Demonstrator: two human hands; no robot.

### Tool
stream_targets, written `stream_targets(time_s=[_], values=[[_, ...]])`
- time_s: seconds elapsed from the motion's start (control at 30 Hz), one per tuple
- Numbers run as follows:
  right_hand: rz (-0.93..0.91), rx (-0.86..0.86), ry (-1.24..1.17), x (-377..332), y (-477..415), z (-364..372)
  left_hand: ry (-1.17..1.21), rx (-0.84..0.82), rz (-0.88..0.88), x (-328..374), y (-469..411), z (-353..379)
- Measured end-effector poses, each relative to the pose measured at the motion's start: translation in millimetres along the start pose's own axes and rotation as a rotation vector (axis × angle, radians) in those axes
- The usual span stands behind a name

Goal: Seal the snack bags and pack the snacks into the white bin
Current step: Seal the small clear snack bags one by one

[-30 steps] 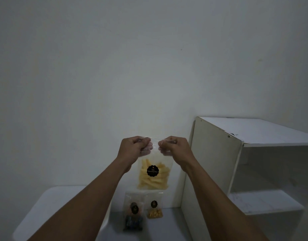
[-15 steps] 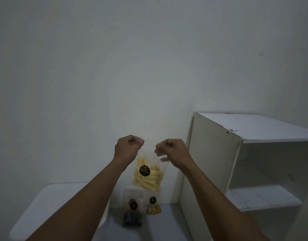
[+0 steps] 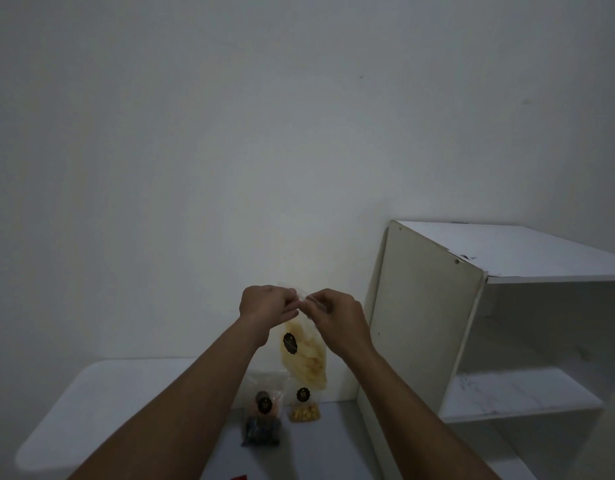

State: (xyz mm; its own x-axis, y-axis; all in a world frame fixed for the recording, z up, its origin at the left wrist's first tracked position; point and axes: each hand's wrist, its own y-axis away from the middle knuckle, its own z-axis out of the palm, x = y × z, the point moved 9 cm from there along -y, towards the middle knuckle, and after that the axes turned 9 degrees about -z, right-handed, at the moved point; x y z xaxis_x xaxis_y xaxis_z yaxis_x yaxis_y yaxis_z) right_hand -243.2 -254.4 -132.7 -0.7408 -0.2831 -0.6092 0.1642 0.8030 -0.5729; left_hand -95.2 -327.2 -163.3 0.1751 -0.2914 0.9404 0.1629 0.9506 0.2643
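Snack bag [image 3: 304, 358] of pale yellow sticks is held up in the air before the wall [image 3: 230, 133], hanging below both hands. Its top edge is pinched by the left hand [image 3: 264, 308] and, just beside it, by the right hand [image 3: 337, 317]. A second ago the two were set apart at the upper corners; now they have been brought nearly together at the middle of the strip, and the bag has been swung partly edge-on. From this it is judged that the closure has been run along and is almost pressed shut, though in so dim and blurred a view it cannot be told whether the seal is complete. Packing is not yet begun. Below, a white rounded surface [image 3: 126, 393] is seen at the left. On the grey tabletop [image 3: 334, 441] beside it, a bag of dark snacks [image 3: 262, 415] and a small bag of yellow pieces [image 3: 303, 407] are stood side by side. A white shelf unit [image 3: 427, 323] is placed at the right, close against the wall
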Motion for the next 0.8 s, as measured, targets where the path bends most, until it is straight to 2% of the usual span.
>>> stream_targets(time_s=[0.17, 0.3, 0.47, 0.63, 0.8], values=[[0.165, -0.11, -0.306, 10.3, 1.5, 7.8, -0.136, -0.091, 0.052, 2.9, -1.5, 6.7], [0.233, -0.208, -0.365, 14.1, 6.3, 12.2, -0.232, -0.129, 0.057, 0.1, -0.8, 9.4], [0.3, -0.207, -0.449, 17.0, 8.6, 16.7, -0.204, -0.153, -0.005, -5.6, -1.6, 6.0], [0.305, -0.228, -0.455, 16.5, 9.3, 18.1, -0.15, -0.171, -0.147, -19.2, -2.6, -0.3], [0.242, -0.208, -0.297, 19.5, 13.1, 13.8, -0.032, -0.132, -0.239, -31.7, -10.6, -1.6]])
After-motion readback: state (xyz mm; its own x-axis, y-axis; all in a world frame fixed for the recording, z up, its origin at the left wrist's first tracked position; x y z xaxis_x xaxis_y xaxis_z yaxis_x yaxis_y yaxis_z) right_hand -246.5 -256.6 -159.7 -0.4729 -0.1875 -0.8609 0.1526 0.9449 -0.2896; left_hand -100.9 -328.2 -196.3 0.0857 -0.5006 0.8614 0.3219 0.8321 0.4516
